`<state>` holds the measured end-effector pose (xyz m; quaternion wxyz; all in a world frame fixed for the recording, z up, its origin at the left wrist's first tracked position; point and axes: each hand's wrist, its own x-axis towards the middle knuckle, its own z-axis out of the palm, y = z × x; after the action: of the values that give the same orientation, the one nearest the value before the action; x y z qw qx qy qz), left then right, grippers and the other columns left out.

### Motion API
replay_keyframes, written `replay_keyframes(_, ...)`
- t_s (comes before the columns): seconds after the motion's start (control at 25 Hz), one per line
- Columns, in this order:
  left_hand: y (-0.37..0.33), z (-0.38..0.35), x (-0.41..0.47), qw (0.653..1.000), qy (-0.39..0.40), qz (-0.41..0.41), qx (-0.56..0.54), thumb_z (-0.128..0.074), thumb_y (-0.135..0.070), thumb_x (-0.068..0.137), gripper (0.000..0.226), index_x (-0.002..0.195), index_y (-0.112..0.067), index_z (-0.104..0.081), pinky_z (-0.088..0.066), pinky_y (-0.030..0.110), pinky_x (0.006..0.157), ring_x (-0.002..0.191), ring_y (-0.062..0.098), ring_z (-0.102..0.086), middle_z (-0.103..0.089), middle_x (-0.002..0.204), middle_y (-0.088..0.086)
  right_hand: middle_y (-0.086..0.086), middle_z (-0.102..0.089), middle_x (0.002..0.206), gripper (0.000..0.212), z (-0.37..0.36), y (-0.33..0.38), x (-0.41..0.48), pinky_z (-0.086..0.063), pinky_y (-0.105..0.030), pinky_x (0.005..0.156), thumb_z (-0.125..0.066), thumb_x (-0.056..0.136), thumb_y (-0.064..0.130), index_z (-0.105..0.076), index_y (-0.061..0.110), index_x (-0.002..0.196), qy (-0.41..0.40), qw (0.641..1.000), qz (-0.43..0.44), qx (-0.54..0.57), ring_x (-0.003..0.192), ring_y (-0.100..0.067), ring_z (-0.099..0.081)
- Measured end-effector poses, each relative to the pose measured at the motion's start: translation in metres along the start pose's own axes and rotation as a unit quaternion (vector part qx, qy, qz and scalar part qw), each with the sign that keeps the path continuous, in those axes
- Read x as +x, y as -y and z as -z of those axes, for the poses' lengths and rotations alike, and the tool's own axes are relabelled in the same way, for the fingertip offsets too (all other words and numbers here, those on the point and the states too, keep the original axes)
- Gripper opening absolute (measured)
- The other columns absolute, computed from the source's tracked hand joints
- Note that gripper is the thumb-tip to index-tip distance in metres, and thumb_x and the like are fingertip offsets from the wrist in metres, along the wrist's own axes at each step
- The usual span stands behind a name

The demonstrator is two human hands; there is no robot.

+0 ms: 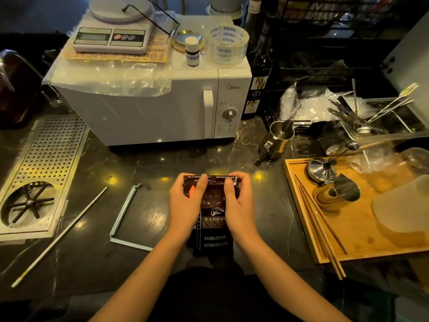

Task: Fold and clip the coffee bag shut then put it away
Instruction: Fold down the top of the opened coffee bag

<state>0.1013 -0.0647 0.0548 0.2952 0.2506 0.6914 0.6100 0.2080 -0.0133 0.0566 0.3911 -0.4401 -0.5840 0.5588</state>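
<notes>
A dark coffee bag point(214, 219) with white print lies on the black counter, its top end pointing away from me. My left hand point(185, 203) grips the bag's left side, thumb pressed on the folded top edge. My right hand point(239, 201) grips the right side the same way, thumb on the fold. A pale, opened-out bag clip point(124, 219) lies on the counter to the left of the bag, apart from both hands. A thin pale rod point(61, 235) lies further left.
A white microwave point(162, 105) stands behind the bag with a scale point(111, 38), a small bottle and a tape roll point(226, 45) on top. A perforated metal drip tray point(46, 159) is at left. A wooden tray point(348, 228) with steel pitchers and chopsticks is at right.
</notes>
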Motion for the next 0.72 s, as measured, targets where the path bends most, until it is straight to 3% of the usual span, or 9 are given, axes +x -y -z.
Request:
replay_keyframes(0.12, 0.006, -0.006, 0.002, 0.998, -0.035, -0.018, 0.059, -0.066, -0.042, 0.088, 0.025, 0.079, -0.021, -0.056, -0.05, 0.016, 0.057, 0.064, 0.002, -0.064, -0.066, 0.071, -0.003, 0.029, -0.063, 0.092, 0.009, -0.012, -0.001, -0.002, -0.054, -0.018, 0.064, -0.054, 0.095, 0.047, -0.048, 0.043, 0.1, -0.051, 0.998, 0.002, -0.034, 0.082, 0.004, -0.065)
replay_keyframes(0.2, 0.008, -0.007, 0.005, 0.997, -0.041, -0.023, 0.058, -0.067, -0.04, 0.088, 0.025, 0.077, -0.021, -0.056, -0.049, 0.016, 0.055, 0.062, 0.003, -0.063, -0.065, 0.069, -0.003, 0.023, -0.066, 0.087, 0.019, -0.017, -0.002, 0.002, -0.056, -0.021, 0.066, -0.058, 0.09, 0.054, -0.05, 0.043, 0.103, -0.081, 0.995, -0.005, -0.057, 0.082, 0.004, -0.065)
replay_keyframes(0.44, 0.011, -0.01, 0.014, 0.997, -0.051, -0.058, 0.029, -0.068, -0.03, 0.09, 0.019, 0.075, -0.02, -0.062, -0.047, 0.014, 0.054, 0.059, 0.001, -0.062, -0.066, 0.065, -0.003, 0.011, -0.063, 0.073, 0.027, -0.025, -0.007, 0.017, -0.054, -0.037, 0.068, -0.058, 0.091, 0.053, -0.054, 0.026, 0.088, -0.144, 0.973, 0.009, -0.179, 0.071, -0.007, -0.063)
replay_keyframes(0.72, 0.009, -0.013, 0.013, 0.994, -0.063, -0.085, 0.006, -0.067, -0.017, 0.091, 0.014, 0.084, -0.029, -0.07, -0.052, 0.016, 0.067, 0.075, 0.003, -0.068, -0.072, 0.077, -0.008, 0.014, -0.057, 0.071, 0.028, -0.027, -0.008, 0.018, -0.048, -0.036, 0.066, -0.058, 0.093, 0.047, -0.048, 0.024, 0.082, -0.163, 0.962, 0.036, -0.217, 0.071, -0.011, -0.059)
